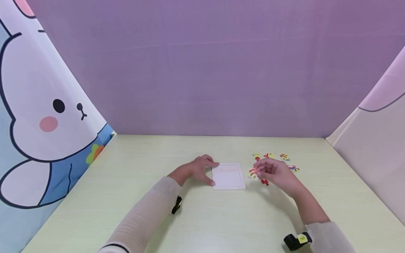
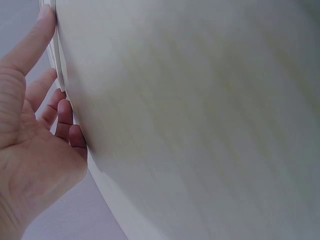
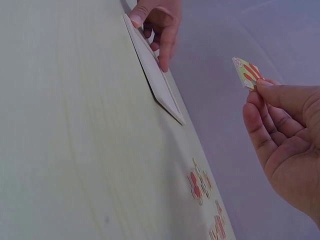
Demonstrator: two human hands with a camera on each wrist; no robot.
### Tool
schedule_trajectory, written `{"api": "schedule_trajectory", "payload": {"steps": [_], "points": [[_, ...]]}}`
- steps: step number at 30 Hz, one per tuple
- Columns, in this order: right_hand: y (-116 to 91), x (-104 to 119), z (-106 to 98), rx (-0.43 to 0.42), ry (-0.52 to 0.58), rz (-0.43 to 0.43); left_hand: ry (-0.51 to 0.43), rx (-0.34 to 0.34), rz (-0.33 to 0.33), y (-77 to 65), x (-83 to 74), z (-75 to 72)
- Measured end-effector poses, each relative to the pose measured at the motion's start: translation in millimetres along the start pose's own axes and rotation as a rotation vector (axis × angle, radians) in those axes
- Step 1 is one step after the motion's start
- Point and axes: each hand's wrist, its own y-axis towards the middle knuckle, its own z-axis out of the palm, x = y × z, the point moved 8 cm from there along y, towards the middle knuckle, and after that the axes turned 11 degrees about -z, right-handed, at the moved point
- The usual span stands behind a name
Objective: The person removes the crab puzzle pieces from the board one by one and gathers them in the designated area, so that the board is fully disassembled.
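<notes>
A white square puzzle tray (image 1: 227,176) with a raised rim lies flat on the table. My left hand (image 1: 201,169) rests at its left side, thumb at the near corner and index finger at the far one. In the left wrist view, the thumb of that left hand (image 2: 27,115) lies along the tray's thin edge, the other fingers loosely bent. Right of the tray, my right hand (image 1: 276,174) is raised above the table. Between its thumb and fingertips it pinches a small jigsaw piece (image 3: 246,73), yellow-green with red shapes and a printed mark in one corner.
Several more colourful jigsaw pieces (image 1: 284,157) lie scattered on the pale wood-grain table (image 1: 202,218), beyond and beside my right hand. A red piece (image 1: 264,182) lies nearest to me. Behind the table stands a purple backdrop (image 1: 209,77), with a cartoon-print cloth (image 1: 34,88) on the left.
</notes>
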Motion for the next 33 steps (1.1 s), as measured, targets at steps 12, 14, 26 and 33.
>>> {"api": "schedule_trajectory", "payload": {"steps": [12,14,26,33], "points": [[-15.5,-0.3,-24.6,-0.035,-0.051,0.010,0.009,0.004,0.015,-0.1,-0.7,0.6],[-18.0,-0.7,-28.4,-0.037,-0.060,0.010,0.007,0.004,0.013,-0.3,-0.7,0.4],[-30.8,-5.5,-48.1,-0.068,-0.034,-0.042,-0.004,0.005,0.005,-0.7,-0.2,0.0],[-38.8,-16.2,-64.2,-0.089,-0.064,-0.008,0.008,0.002,0.004,0.7,0.6,0.7]]}}
